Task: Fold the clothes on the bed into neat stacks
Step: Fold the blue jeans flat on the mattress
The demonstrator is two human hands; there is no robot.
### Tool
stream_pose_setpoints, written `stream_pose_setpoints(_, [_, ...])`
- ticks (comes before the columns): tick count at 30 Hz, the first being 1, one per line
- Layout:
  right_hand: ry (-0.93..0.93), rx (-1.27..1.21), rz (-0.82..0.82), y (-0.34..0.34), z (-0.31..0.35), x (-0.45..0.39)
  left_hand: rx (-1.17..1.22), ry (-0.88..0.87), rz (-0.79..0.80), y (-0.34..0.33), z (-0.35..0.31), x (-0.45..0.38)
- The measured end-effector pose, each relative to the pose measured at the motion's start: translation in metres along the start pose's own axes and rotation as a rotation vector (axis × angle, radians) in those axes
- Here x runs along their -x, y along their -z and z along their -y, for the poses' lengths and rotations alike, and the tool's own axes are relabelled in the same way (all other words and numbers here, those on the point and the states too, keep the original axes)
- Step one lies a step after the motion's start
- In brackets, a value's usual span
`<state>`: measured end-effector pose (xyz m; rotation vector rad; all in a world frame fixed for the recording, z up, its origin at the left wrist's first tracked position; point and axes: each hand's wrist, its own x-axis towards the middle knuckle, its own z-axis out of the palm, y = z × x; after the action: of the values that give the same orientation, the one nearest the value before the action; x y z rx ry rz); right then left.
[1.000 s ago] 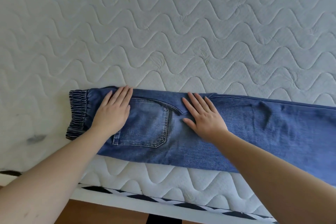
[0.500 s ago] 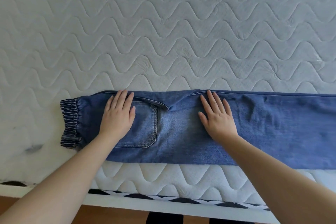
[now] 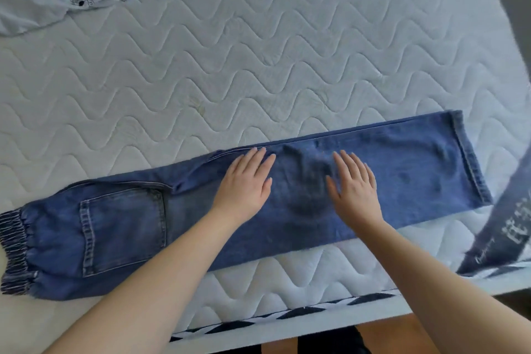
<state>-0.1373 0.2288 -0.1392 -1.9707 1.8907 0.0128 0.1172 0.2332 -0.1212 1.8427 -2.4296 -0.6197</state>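
Across the frame's lower middle, long blue denim jeans [image 3: 287, 201] lie on the quilted white mattress [image 3: 258, 52]; left hand [image 3: 244, 184] and right hand [image 3: 353, 187] press flat, fingers straight and together. Smoothing outward before folding would help.

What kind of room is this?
Probably a bedroom. A bare quilted mattress fills the view, blue jeans lie flat on it under both hands, and a crumpled pale garment waits nearby.

Head view; looks down, close, on mattress [image 3: 258, 52].
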Motion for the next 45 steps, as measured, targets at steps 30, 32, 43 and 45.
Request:
stream_pose_setpoints(30, [-0.420,-0.588,0.275,0.140,-0.215,-0.048,-0.228,-0.035,0.589,-0.079,-0.119,-0.102])
stream_pose_setpoints(32, [-0.350,-0.701,0.245,0.151,-0.186,-0.038,-0.184,-0.035,0.605,-0.073,-0.122,-0.102])
stream_pose_setpoints(43, [-0.015,-0.770,0.219,0.142,0.011,-0.007,0.516,0.165,-0.052,0.000,-0.060,-0.056])
stream_pose_setpoints(45, [0.035,-0.788,0.223,0.132,0.045,-0.007,0.505,0.224,-0.091,0.011,-0.035,-0.042])
